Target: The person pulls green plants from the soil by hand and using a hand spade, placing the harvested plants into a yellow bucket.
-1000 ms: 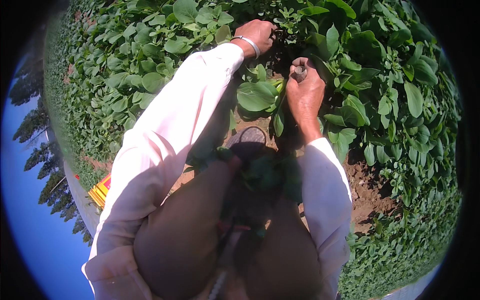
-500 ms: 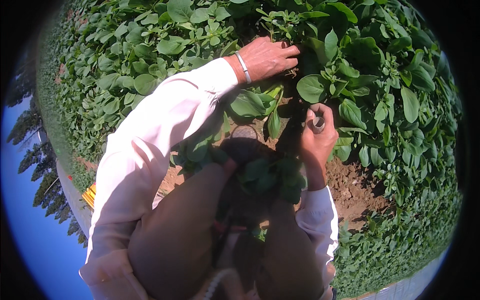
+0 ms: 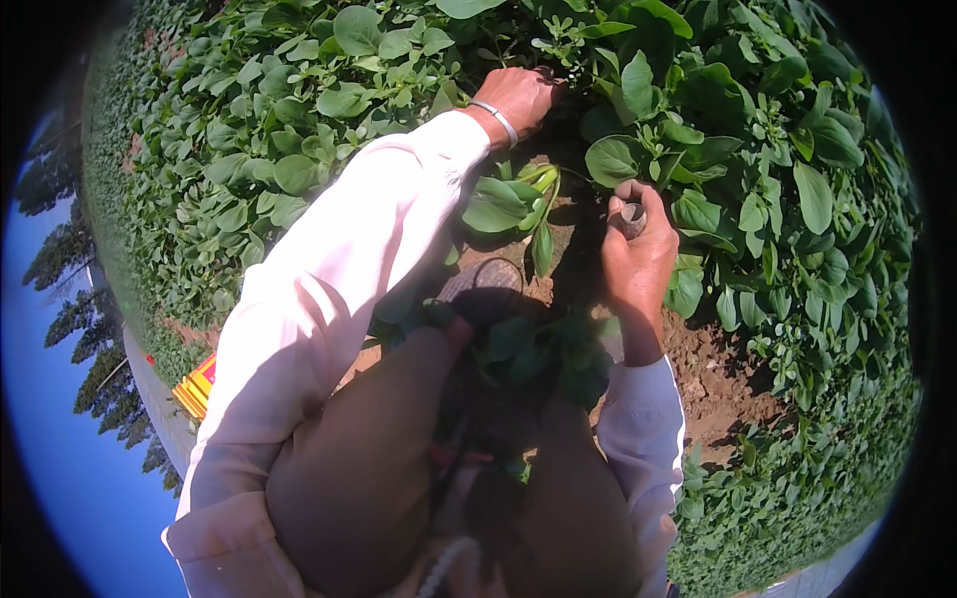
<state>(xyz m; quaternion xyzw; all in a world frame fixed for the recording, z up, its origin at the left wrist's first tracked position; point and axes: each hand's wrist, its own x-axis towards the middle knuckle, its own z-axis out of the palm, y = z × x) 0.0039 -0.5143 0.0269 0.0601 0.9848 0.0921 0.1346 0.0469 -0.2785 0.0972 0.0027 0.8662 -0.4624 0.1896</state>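
A handle (image 3: pixel 633 220) is grasped by the right hand (image 3: pixel 643 254). The fingers of the left hand (image 3: pixel 518 101) are partly hidden; their grip cannot be told. A plant (image 3: pixel 495 205) is seen between both hands.

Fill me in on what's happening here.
A person is working among green plants. The left hand reaches in among them, its fingertips too shadowed to show a grip. The right hand is closed around a handle; the rest of that tool is hidden. A leafy bunch lies just beyond the shoe.
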